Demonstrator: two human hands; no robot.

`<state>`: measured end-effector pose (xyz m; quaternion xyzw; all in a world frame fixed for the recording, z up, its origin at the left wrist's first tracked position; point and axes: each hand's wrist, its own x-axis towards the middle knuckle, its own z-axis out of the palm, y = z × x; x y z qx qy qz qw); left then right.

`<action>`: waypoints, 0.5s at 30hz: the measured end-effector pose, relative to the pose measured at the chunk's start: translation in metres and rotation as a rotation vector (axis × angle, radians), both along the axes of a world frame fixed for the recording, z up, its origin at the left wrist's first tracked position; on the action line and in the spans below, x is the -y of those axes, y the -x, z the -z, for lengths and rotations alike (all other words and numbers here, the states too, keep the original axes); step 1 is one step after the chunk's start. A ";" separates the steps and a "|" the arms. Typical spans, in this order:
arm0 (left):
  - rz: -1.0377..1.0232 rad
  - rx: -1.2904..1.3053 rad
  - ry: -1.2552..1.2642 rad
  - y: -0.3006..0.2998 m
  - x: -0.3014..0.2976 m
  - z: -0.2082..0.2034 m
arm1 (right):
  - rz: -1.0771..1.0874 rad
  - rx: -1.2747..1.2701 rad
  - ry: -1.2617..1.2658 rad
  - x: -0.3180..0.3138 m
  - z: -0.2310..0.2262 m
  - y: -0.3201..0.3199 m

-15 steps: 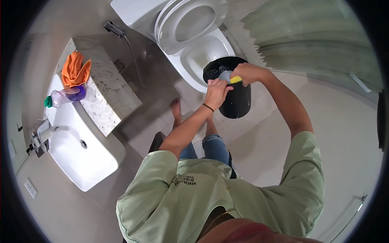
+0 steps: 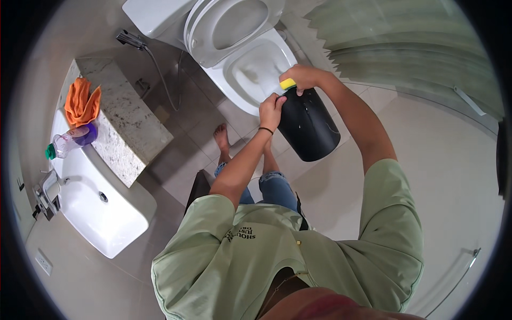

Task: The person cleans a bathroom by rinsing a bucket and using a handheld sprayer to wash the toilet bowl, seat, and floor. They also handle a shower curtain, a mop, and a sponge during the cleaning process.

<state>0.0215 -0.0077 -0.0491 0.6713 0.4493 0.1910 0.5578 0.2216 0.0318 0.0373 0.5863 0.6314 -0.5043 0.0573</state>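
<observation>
A black bin (image 2: 309, 125) hangs tipped over the front of the white toilet bowl (image 2: 232, 88), its mouth turned toward the bowl and its base toward me. The bin's inside is hidden from view. My left hand (image 2: 271, 113) is closed on the near left side of its rim. At the far side of the rim, my right hand (image 2: 303, 78) is closed round a yellow sponge (image 2: 288, 84), with fingers also against the bin. The toilet seat (image 2: 228, 24) and lid are raised.
On the left is a white sink (image 2: 106, 218) with a metal tap (image 2: 49, 192). An orange cloth (image 2: 81, 104) and a clear and purple bottle (image 2: 72, 140) lie by the stone counter (image 2: 120, 114). A hand sprayer (image 2: 130, 40) hangs beside the toilet; a green curtain (image 2: 405, 48) hangs right.
The bin has tipped toward the toilet, so its open mouth no longer faces up. Both hands have shifted left with it, the right one also upward. The view has moved slightly.
</observation>
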 end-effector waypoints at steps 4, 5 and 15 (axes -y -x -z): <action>-0.086 0.043 0.154 0.000 0.005 0.008 | 0.188 0.030 -0.225 0.020 0.005 0.008; -0.117 0.064 0.189 0.000 0.005 0.013 | 0.243 0.056 -0.295 0.025 0.001 0.017; -0.370 0.267 0.375 -0.021 0.001 0.010 | 0.405 0.544 -0.819 0.056 0.010 0.082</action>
